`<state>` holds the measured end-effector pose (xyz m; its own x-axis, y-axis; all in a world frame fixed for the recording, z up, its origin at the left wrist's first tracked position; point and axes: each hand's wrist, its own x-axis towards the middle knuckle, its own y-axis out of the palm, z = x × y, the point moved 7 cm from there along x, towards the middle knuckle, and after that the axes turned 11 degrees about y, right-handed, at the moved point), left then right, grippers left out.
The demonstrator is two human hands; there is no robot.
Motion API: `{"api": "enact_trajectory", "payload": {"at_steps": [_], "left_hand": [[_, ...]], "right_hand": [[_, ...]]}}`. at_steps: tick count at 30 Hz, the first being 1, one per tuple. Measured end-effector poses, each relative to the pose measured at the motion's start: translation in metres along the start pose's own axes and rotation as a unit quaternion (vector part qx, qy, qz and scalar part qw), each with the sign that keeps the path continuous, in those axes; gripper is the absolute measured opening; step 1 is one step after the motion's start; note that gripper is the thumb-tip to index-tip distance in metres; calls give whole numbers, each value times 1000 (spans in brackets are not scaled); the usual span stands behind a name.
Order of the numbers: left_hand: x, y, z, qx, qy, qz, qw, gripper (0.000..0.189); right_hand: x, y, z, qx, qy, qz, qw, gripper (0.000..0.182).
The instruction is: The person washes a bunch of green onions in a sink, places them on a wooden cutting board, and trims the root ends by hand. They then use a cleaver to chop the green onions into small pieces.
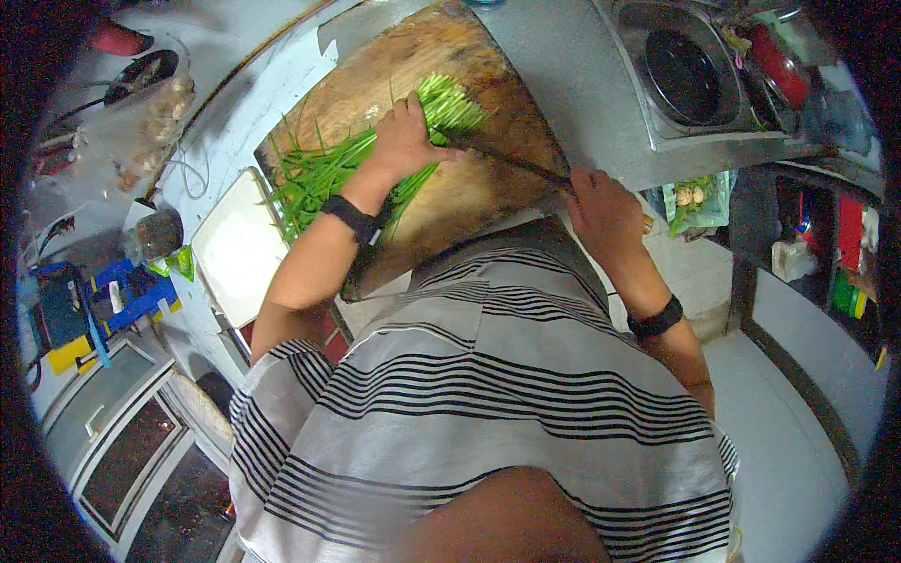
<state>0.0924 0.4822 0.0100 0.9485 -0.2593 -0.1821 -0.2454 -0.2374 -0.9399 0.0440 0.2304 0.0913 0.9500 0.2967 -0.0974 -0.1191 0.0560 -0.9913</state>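
Note:
A bunch of long green stalks (324, 169), like chives or thin green onions, lies across a worn wooden cutting board (450, 204), its leafy ends to the left. Over the bunch near its pale cut end, my left hand (405, 137) presses and grips it, thumb pointing right. My right hand (598, 204) is closed round the handle of a knife (521, 163) at the board's right edge. The dark blade reaches left to the stalks, close to my left thumb; its tip is hidden or blurred. Short pale-green cut pieces (454, 102) are heaped at the upper end of the bunch.
A white tray (239, 246) stands left of the board. At upper right is a metal sink (654, 127) holding a dark round pan (683, 76). A plastic bag with vegetables (697, 204) lies below the counter edge. Clear bags of garlic-like bulbs (141, 134) sit at upper left.

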Motion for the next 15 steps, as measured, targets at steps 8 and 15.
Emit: {"api": "enact_trajectory", "payload": {"at_steps": [8, 15], "left_hand": [[9, 5, -4, 56, -61, 50, 995, 119], [19, 8, -6, 67, -101, 101, 987, 118]], "right_hand": [[-3, 35, -10, 65, 1, 148, 987, 33], [-3, 41, -23, 190, -7, 219, 957, 41]]}}
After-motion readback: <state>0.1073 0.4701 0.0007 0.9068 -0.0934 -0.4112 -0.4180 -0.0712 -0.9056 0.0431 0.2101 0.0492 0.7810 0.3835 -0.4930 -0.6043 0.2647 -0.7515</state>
